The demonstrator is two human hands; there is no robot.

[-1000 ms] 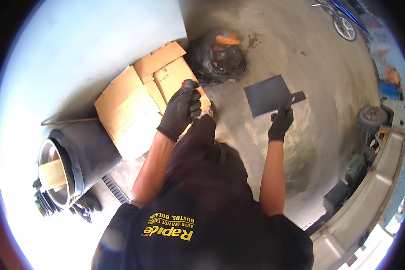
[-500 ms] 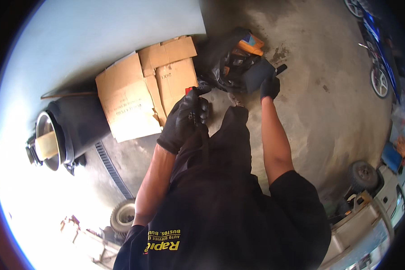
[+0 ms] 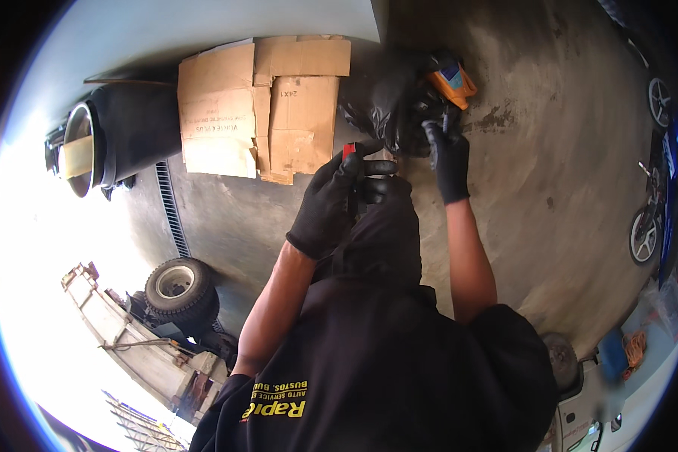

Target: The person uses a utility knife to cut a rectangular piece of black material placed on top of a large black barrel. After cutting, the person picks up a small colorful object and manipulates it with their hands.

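Observation:
My left hand, in a black glove, is closed around a small red object whose kind I cannot make out. Only its red end shows between thumb and forefinger. My right hand, also black-gloved, reaches to the near right side of a black plastic bag. Its fingers look parted, and nothing shows in them. An orange bottle with a blue label sticks out at the top of the bag, just beyond the right fingertips. Most of the bag's contents are hidden.
Flattened cardboard lies left of the bag. A black drum stands farther left, near a floor grate. A wheel lies by a pale vehicle frame at lower left. A blue motorcycle stands at the right.
The dark flat piece held by my right hand has left it and is out of sight; that hand's fingers are now apart. My left hand, still gripping the red object, has shifted right in view.

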